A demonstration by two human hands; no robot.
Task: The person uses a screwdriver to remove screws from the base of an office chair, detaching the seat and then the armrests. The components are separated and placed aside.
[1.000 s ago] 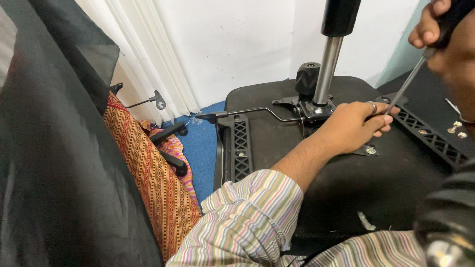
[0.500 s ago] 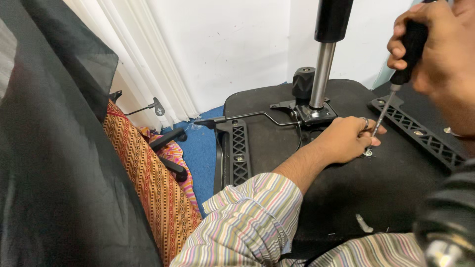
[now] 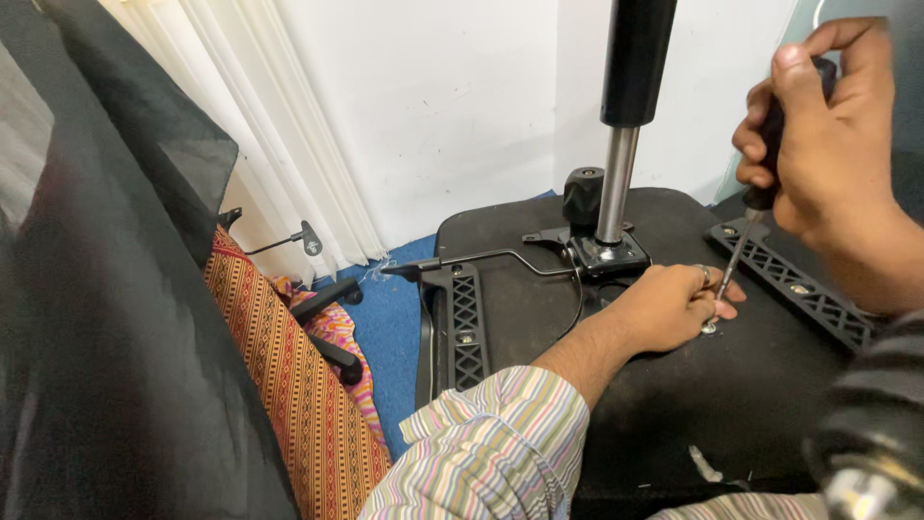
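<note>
Right hand (image 3: 823, 144), clamped on the screwdriver (image 3: 746, 226), has come upright since 1 s ago. Its tip now sits on the screw (image 3: 709, 327). Left hand (image 3: 669, 306) pinches the shaft there, so driving looks underway.

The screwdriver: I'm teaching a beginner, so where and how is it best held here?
Grip the black handle, coming from above on the right, as the right hand does. The screwdriver stands steeply tilted, tip down at the screw, so only the handle end is free; the left hand steadies the thin shaft.

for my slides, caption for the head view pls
Right hand drives a screwdriver into the upturned chair seat; left hand steadies its tip.
</note>
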